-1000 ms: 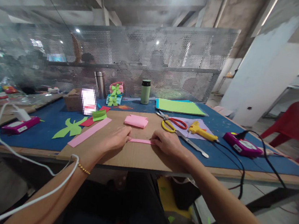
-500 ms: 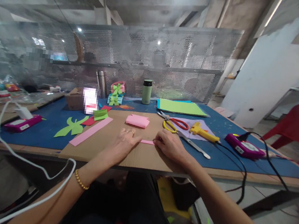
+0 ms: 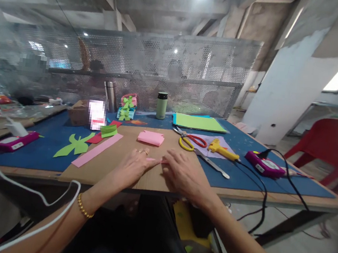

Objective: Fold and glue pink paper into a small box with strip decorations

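Observation:
On a sheet of brown cardboard (image 3: 126,174), my left hand (image 3: 135,161) and my right hand (image 3: 181,173) meet over a narrow pink paper strip (image 3: 150,159). Fingers of both hands pinch and press the strip from either side, covering most of it. Just beyond them lies a folded pink paper piece (image 3: 150,138). A longer pink strip (image 3: 97,150) rests slantwise left of my left hand. Scissors with one red and one yellow handle (image 3: 186,144) lie open past my right hand, one blade toward the right.
A yellow glue gun (image 3: 223,150) with a black cord sits on lilac paper at right, near a purple power strip (image 3: 264,164). Green cut paper (image 3: 76,145), a green bottle (image 3: 161,106) and green sheets (image 3: 200,123) lie around. A white cable (image 3: 26,187) crosses the left edge.
My right hand has moved left against the left fingertips, covering the stretch of pink strip that showed between the hands. The whole view has shifted slightly.

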The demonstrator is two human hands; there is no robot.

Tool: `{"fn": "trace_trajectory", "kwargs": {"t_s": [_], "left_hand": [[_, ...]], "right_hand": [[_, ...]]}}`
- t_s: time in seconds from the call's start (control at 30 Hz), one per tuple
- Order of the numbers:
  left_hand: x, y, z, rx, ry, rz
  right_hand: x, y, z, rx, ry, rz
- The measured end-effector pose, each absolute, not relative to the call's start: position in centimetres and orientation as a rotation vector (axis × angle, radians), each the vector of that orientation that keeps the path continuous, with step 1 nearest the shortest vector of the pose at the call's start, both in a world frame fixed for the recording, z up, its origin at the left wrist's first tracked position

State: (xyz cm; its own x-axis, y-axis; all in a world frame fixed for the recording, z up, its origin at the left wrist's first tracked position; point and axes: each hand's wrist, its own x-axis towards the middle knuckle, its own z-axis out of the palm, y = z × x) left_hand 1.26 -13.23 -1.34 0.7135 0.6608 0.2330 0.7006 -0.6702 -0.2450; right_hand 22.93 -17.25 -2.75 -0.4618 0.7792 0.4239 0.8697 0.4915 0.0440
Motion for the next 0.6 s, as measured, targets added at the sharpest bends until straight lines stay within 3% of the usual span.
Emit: {"fn": "trace_trajectory", "kwargs": {"t_s": [0.17, 0.6], "left_hand": [[1.2, -13.4, -1.5, -2.634, -1.081, -0.182], [1.4, -13.4, -1.4, -2.635, -1.077, -0.162]], "right_hand": [[20.8, -19.1, -4.4, -1.481, -2.395, -0.233], [22.6, -21.4, -3.3, -1.697, -2.211, -0.41]]}}
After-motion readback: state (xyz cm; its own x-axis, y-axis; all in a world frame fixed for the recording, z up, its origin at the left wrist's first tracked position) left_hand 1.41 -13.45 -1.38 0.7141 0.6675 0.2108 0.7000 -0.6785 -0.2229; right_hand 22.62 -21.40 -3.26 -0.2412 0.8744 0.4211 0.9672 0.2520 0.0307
